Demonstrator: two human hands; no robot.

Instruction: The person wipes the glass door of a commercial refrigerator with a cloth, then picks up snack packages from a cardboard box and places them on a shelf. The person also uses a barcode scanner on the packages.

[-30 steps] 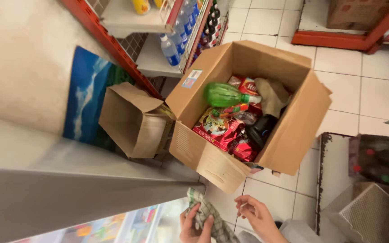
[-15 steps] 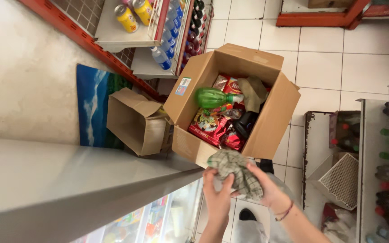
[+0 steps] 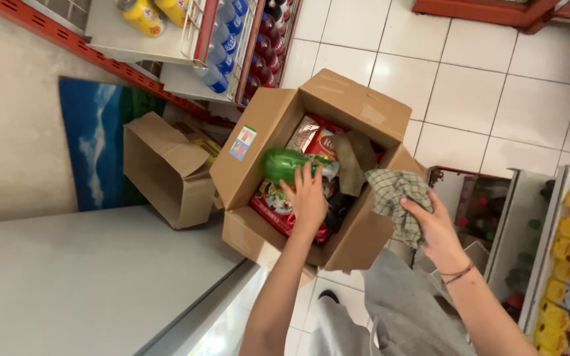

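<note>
Fingers (image 3: 306, 179) among packets (image 3: 285, 214) in cardboard box (image 3: 338, 99); checked cloth (image 3: 396, 198) alongside.

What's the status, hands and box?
Left hand down in the open cardboard box, on the green packet. Right hand gripping a checked cloth at the box's edge. Nothing blocking the opening.

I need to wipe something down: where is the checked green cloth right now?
In the head view, the checked green cloth hangs bunched in the right hand, right of centre, over the open cardboard box's right edge.
</note>
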